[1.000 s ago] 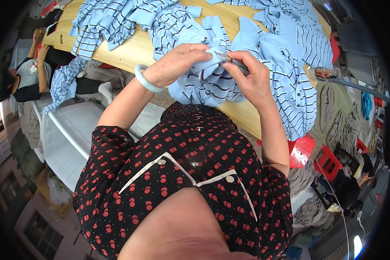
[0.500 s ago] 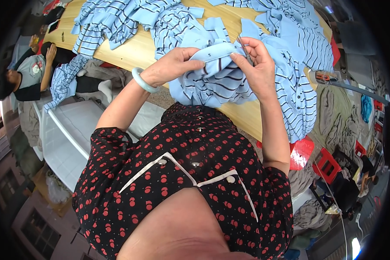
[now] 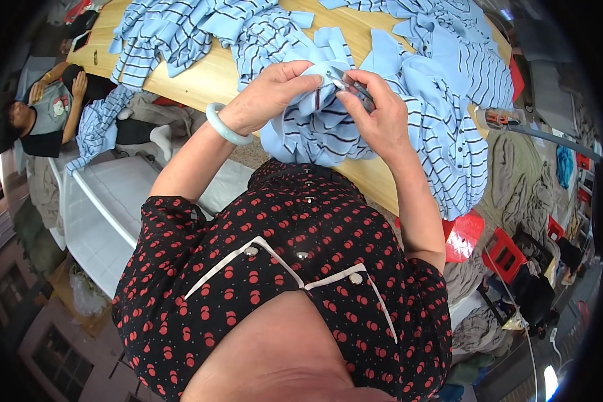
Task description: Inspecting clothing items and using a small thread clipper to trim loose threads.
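My left hand (image 3: 268,97), with a pale bangle (image 3: 226,124) at its wrist, pinches the plain edge band of a light blue knit garment with dark stripes (image 3: 315,137). The rest of this garment bunches up at the near edge of the table, in front of my waist. In my right hand (image 3: 380,114) is a pair of small thread snips (image 3: 355,88), gripped between thumb and fingers. Their metal blades point left and meet the band close to my left fingertips. Whether the blades touch a thread is too small to tell.
More blue striped garments (image 3: 442,40) spread across the wooden table (image 3: 211,77). A white-rimmed bin (image 3: 107,214) stands at lower left. Beyond it a person (image 3: 53,100) sits with a striped garment on the lap. Red stools (image 3: 506,258) and heaped grey cloth are at right.
The snips have swung from upright in my right hand to pointing left at the band. My right hand has shifted left, nearer my left hand, which has risen slightly.
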{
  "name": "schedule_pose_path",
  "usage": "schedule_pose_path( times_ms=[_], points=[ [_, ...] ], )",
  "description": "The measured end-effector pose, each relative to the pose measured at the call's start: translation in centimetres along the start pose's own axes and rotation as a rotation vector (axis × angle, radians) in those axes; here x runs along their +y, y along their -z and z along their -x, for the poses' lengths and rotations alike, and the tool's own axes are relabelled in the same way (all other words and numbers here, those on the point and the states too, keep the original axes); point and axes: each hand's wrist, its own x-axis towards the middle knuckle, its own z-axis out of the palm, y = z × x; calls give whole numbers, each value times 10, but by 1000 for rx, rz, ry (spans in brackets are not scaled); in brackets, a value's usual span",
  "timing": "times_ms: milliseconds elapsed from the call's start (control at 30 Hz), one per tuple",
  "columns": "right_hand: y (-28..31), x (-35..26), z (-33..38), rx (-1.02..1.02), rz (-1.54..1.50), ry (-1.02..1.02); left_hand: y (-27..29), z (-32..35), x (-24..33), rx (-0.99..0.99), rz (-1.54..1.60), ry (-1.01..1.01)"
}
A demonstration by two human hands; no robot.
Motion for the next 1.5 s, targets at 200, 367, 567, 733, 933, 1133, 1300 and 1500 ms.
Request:
schedule_pose_path(
  times_ms=[200, 367, 567, 733, 933, 1133, 1300, 1500],
  points=[
    [-1, 1, -1, -15, -79, -20, -3, 0, 1, -31, -57, 2],
    [-5, 7, 0, 42, -86, 19, -3, 0, 1, -44, -38, 36],
    [-2, 5, 0, -17, -102, -8, -4, 1, 5, -39, -4, 38],
    [4, -8, -10, -63, -168, -93, 1, 0, 4, -97, -56, 33],
    [-3, 4, -14, -192, -453, -231, 19, -2, -7, -161, -212, 44],
    [-1, 6, -22, -110, -510, -259, 34, 5, -16, 57, -582, -196],
    [-5, 24, -27, -44, -403, -246, 21, 8, -1, 115, -106, -16],
    [-5, 5, -21, 106, 91, 110, 21, 4, 6, 140, -60, 8]
  ],
)
